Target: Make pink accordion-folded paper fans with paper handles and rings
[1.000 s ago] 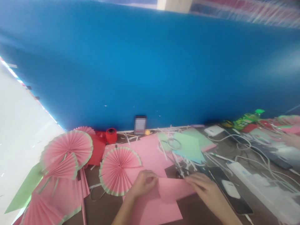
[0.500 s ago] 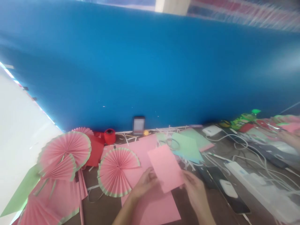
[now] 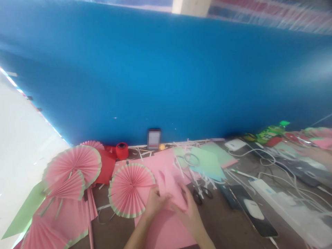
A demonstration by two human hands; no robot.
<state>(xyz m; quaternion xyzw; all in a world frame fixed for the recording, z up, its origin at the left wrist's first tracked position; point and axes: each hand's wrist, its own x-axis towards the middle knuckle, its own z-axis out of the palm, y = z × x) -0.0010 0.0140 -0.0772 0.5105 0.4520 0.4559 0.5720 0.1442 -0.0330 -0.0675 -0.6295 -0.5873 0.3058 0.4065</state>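
Between my two hands is a pink sheet of paper (image 3: pixel 171 185), its left side curling over. My left hand (image 3: pixel 157 204) is closed on its lower left edge. My right hand (image 3: pixel 187 207) grips the sheet from the right, thumb in front and fingers along the far side. Under them lies a larger pink sheet (image 3: pixel 166 230) on the dark table. Left of my hands sits a round pleated pink paper fan (image 3: pixel 131 190) with a green rim. Black-handled scissors (image 3: pixel 202 194) lie just right of my right hand, their blades partly covered by paper strips.
More pleated fans (image 3: pixel 74 166) pile up at the left. A red tape roll (image 3: pixel 121 150) stands near the blue partition (image 3: pixel 166 76). Green paper (image 3: pixel 207 160), a phone (image 3: pixel 255 211), a white power strip (image 3: pixel 287 211) and cables fill the right. Another person's arm (image 3: pixel 320 155) reaches in at far right.
The pink sheet was lifted and turned from lying crosswise to upright, and now its side curls over. My right hand moved left toward my left hand, uncovering the scissors' handles.
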